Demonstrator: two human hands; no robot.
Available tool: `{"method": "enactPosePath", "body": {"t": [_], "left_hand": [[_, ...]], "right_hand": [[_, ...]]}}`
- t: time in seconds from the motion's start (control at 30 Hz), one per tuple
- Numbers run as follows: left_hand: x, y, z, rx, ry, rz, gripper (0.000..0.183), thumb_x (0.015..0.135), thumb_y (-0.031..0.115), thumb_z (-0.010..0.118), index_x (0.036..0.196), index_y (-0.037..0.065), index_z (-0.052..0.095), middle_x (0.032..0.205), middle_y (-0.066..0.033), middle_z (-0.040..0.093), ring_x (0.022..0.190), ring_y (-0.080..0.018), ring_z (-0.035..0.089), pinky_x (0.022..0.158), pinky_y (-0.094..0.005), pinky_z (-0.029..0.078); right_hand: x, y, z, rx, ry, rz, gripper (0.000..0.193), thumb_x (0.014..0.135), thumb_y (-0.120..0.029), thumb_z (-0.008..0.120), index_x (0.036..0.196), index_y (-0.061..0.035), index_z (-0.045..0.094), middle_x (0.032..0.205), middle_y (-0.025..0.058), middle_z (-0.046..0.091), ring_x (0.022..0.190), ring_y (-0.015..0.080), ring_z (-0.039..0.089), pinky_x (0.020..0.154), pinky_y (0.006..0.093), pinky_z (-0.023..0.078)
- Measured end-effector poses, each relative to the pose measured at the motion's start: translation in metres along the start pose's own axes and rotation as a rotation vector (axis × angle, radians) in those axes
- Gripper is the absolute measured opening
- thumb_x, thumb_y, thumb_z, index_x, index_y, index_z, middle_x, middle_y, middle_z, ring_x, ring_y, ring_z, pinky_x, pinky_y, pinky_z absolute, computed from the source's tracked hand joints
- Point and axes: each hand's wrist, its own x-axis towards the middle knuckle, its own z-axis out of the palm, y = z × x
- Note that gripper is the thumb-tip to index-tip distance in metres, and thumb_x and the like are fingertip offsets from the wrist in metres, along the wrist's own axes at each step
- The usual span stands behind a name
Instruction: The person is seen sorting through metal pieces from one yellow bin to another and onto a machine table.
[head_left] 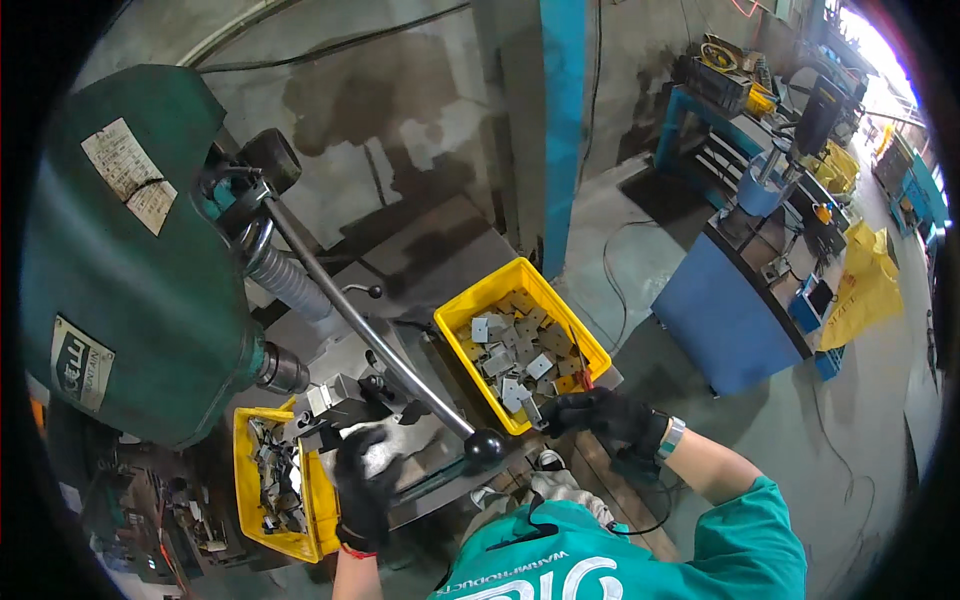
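Observation:
My right hand (610, 418), in a black glove, is at the near right corner of a yellow bin (468, 385) full of small bent metal brackets (541, 365). Its fingertips pinch one grey metal bracket (533, 412) by the bin's rim. My left hand (366, 490), gloved in black too, hovers beside the metal clamping fixture (345, 400) under the drill press (140, 270). Its thumb and fingers are apart, and I see nothing in them. The drill chuck (283, 370) points toward the fixture.
A long steel lever with a black ball knob (485, 448) slants across the machine table, between my hands. Another yellow bin (322, 505) with metal parts stands left of my left hand. A blue workbench (725, 310) with a second machine stands to the right, past a blue post (563, 130).

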Motion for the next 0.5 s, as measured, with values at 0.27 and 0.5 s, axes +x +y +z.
{"method": "enactPosePath", "body": {"t": [0.27, 0.5], "left_hand": [[0.017, 0.050, 0.077, -0.190, -0.566, 0.022, 0.054, 0.065, 0.023, 0.079, 0.111, 0.006, 0.056, 0.095, -0.0094, 0.060, 0.085, -0.0183, 0.060, 0.076, -0.0309, 0.048], [0.027, 0.088, 0.083, -0.085, -0.580, 0.041, 0.029, 0.074, 0.022, 0.072, 0.094, 0.005, 0.058, 0.079, -0.0047, 0.061, 0.069, -0.0141, 0.058, 0.064, -0.0292, 0.047]], "right_hand": [[0.010, -0.001, 0.027, 0.034, -0.068, 0.030, 0.033, 0.091, -0.020, 0.050, 0.119, -0.0026, 0.054, 0.109, 0.0083, 0.060, 0.097, 0.0176, 0.057, 0.090, 0.0298, 0.042], [0.000, 0.027, 0.024, 0.081, -0.087, 0.028, 0.038, 0.090, -0.022, 0.053, 0.121, -0.0001, 0.051, 0.111, 0.0091, 0.060, 0.096, 0.0157, 0.057, 0.089, 0.0308, 0.044]]}}
